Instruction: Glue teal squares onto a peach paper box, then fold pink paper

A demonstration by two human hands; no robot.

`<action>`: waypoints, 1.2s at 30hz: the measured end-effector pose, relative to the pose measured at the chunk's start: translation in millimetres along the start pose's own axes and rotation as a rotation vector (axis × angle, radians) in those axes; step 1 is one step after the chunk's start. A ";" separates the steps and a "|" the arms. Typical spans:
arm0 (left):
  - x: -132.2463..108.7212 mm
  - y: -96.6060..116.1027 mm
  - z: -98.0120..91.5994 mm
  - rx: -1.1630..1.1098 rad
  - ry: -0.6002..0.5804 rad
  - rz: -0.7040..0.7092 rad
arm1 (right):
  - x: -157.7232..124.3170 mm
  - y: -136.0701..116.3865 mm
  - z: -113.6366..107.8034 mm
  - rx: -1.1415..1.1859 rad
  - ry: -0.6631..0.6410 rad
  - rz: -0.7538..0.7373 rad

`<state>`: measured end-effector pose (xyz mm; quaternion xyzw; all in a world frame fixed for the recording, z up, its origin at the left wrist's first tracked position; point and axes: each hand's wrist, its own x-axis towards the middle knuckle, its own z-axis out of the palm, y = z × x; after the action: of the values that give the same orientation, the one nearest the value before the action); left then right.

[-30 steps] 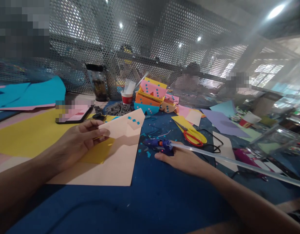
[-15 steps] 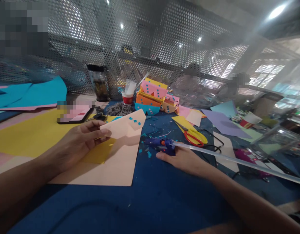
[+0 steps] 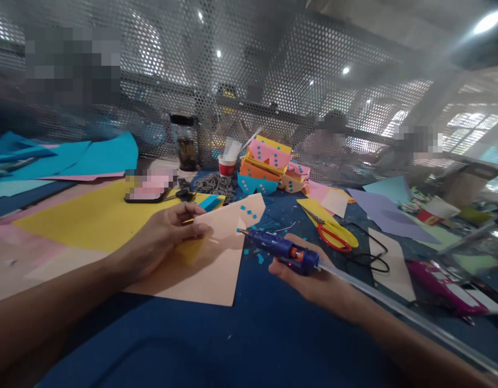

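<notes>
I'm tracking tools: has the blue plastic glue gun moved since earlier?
Yes: the glue gun has its tip farther left, judged against the red-handled metal scissors.

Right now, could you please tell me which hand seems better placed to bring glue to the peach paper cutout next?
Probably the right hand: it holds the hot glue gun, whose nozzle points toward the peach paper cutout; the left hand is occupied pinching that cutout.
</notes>
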<state>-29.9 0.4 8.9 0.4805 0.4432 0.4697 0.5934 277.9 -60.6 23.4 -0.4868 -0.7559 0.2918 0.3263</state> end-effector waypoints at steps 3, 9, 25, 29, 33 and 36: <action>-5.7 1.5 8.5 0.034 -0.019 -0.024 | -0.2 -5.2 4.5 -0.036 0.016 -0.096; -7.8 1.4 13.7 0.042 -0.036 -0.025 | 0.5 -9.2 14.8 -0.029 0.039 -0.172; -10.2 -7.5 15.4 0.054 -0.129 0.007 | 2.2 -5.5 22.2 -0.230 0.048 -0.325; -8.8 -9.6 15.2 0.067 -0.145 0.016 | 2.3 -3.8 23.1 -0.243 0.051 -0.323; -9.8 -9.1 16.9 0.055 -0.154 0.015 | 2.9 -4.1 22.8 -0.251 0.059 -0.324; -11.4 -7.5 18.3 0.058 -0.147 -0.001 | 2.9 -5.8 22.7 -0.263 0.048 -0.310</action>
<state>-12.9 -14.3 5.0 0.5305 0.4120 0.4199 0.6103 256.2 -62.8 14.4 -0.4099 -0.8453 0.1251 0.3189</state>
